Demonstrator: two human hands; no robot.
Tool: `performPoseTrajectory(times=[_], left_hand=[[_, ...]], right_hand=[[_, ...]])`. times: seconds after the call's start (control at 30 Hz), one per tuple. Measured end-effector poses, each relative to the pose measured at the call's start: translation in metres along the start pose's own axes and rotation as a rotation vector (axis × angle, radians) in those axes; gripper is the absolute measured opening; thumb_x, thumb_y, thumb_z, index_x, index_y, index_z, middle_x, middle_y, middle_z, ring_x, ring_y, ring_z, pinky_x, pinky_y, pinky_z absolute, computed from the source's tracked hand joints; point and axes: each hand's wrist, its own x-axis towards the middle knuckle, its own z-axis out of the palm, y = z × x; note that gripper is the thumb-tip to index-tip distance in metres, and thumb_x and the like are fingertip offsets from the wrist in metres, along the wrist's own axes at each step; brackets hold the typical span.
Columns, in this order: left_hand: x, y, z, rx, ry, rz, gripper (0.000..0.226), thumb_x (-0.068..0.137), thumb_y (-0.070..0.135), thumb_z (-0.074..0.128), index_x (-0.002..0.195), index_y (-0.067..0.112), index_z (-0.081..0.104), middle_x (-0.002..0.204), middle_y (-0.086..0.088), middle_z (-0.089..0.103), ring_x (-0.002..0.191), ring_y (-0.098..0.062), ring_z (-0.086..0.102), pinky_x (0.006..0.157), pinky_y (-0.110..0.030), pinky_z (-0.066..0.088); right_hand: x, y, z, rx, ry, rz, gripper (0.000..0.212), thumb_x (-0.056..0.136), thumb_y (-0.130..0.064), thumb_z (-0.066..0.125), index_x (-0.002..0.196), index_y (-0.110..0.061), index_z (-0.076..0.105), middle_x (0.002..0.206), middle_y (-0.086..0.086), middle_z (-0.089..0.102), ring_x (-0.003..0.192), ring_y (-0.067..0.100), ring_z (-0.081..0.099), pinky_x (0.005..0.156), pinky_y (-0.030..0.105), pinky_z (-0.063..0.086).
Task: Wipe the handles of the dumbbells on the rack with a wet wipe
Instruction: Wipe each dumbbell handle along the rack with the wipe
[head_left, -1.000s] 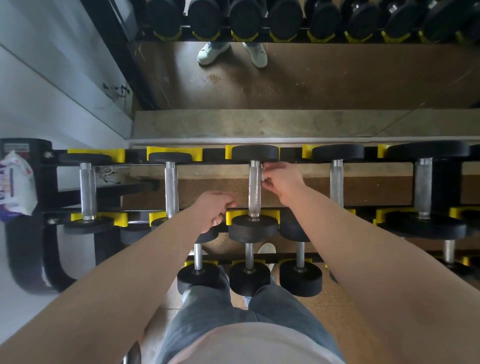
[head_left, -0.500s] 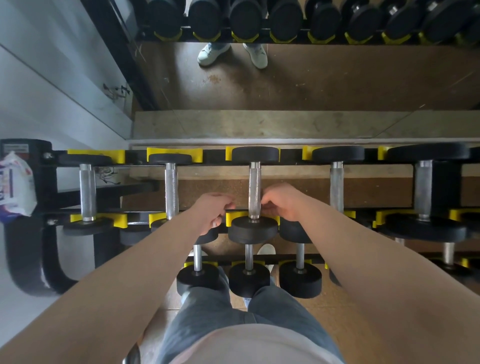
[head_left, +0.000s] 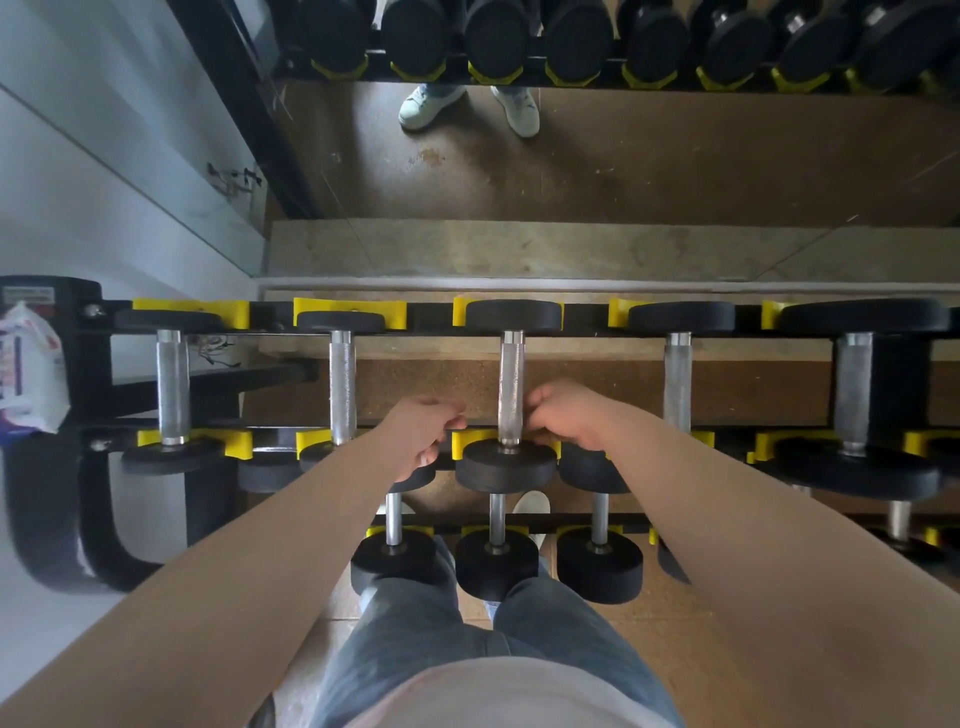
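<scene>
Right hand: your right hand (head_left: 563, 415) is at the near end of the middle handle (head_left: 511, 384), fingers curled against its right side, pinching it.
Left hand: your left hand (head_left: 421, 436) is just left of that handle and apart from it, fingers curled in, thumb on forefinger; can't tell if they pinch anything.
Wet wipe: not visible in either hand; likely bunched under your right fingers.
Task thing: the middle handle is third of five on the top tier of the rack (head_left: 93, 364), lying front to back.
Progress: mid-task, I'd judge. No handle looks visibly wet, so done ones can't be confirmed. The fourth handle (head_left: 678, 384), fifth handle (head_left: 852, 389) and lower dumbbells (head_left: 496, 566) probably remain.
Containers: yellow cradles (head_left: 348, 312) each hold one dumbbell end, and all top slots are filled. The wipe pack (head_left: 28, 369) sits at the rack's left end; contents hidden.
</scene>
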Motion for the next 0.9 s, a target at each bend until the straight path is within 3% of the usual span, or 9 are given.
performPoseTrajectory(times=[0.13,0.23,0.3,0.4,0.47,0.57,0.63,0.73,0.9], left_hand=[[-0.001,0.003,0.003,0.015,0.007,-0.007,0.017,0.098,0.024,0.068,0.112,0.014,0.068,0.098,-0.007,0.071,0.055,-0.008,0.038,0.042,-0.018,0.031],[0.0,0.004,0.002,0.012,0.003,-0.003,0.019,0.099,0.023,0.067,0.115,0.014,0.068,0.099,-0.007,0.073,0.056,-0.008,0.039,0.043,-0.018,0.031],[0.0,0.004,0.002,0.019,0.011,-0.008,0.02,0.099,0.023,0.068,0.116,0.014,0.068,0.1,-0.007,0.073,0.056,-0.008,0.039,0.044,-0.018,0.031],[0.001,0.003,0.002,0.019,0.009,-0.016,0.022,0.098,0.024,0.07,0.117,0.014,0.068,0.099,-0.007,0.073,0.054,-0.008,0.039,0.042,-0.018,0.032],[0.0,0.003,0.004,0.024,0.003,-0.018,0.021,0.098,0.024,0.069,0.116,0.015,0.068,0.099,-0.007,0.073,0.053,-0.008,0.04,0.041,-0.018,0.033],[-0.004,0.002,0.008,0.041,0.0,-0.015,0.018,0.098,0.024,0.068,0.114,0.014,0.068,0.1,-0.009,0.071,0.056,-0.009,0.039,0.044,-0.018,0.033],[-0.007,0.003,0.01,0.035,0.003,-0.019,0.015,0.098,0.023,0.068,0.11,0.013,0.068,0.099,-0.009,0.07,0.057,-0.009,0.038,0.045,-0.018,0.032],[-0.011,0.006,0.013,0.023,0.001,-0.014,0.013,0.099,0.02,0.067,0.109,0.012,0.069,0.097,-0.009,0.069,0.057,-0.009,0.038,0.044,-0.018,0.032],[-0.016,0.005,0.018,-0.005,0.014,-0.022,0.018,0.099,0.019,0.067,0.115,0.013,0.068,0.097,-0.007,0.072,0.058,-0.009,0.039,0.042,-0.017,0.033]], right_hand=[[0.01,-0.017,-0.009,0.507,0.085,-0.006,0.036,0.094,0.015,0.052,0.125,-0.001,0.061,0.116,0.017,0.067,0.101,0.026,0.07,0.075,0.032,0.061],[0.021,-0.029,-0.018,0.918,0.168,-0.049,0.037,0.096,0.015,0.048,0.125,-0.004,0.061,0.114,0.016,0.068,0.1,0.026,0.069,0.072,0.032,0.057],[0.02,-0.026,-0.017,0.81,0.13,-0.026,0.035,0.097,0.011,0.05,0.123,-0.008,0.064,0.117,0.015,0.069,0.104,0.026,0.07,0.077,0.034,0.059],[0.012,-0.01,-0.006,0.194,0.042,0.043,0.027,0.096,0.003,0.057,0.117,-0.012,0.067,0.114,0.012,0.07,0.103,0.026,0.07,0.08,0.035,0.062],[0.005,-0.004,-0.002,-0.001,0.005,0.042,0.023,0.095,0.003,0.059,0.11,-0.012,0.068,0.113,0.012,0.069,0.101,0.023,0.069,0.073,0.028,0.061],[0.0,-0.008,-0.002,0.083,0.012,0.025,0.024,0.094,0.009,0.057,0.106,-0.009,0.068,0.112,0.016,0.07,0.099,0.024,0.071,0.079,0.031,0.062],[0.001,-0.015,-0.005,0.407,0.108,0.011,0.027,0.095,0.011,0.054,0.109,-0.007,0.067,0.11,0.018,0.069,0.097,0.026,0.071,0.083,0.037,0.062],[-0.001,-0.026,-0.011,0.801,0.267,-0.112,0.028,0.096,0.009,0.056,0.115,-0.008,0.066,0.111,0.015,0.067,0.096,0.023,0.068,0.077,0.032,0.06],[-0.019,-0.011,0.007,0.262,0.464,-0.26,0.023,0.092,-0.008,0.069,0.11,-0.021,0.07,0.097,-0.003,0.072,0.086,0.01,0.07,0.076,0.023,0.057]])
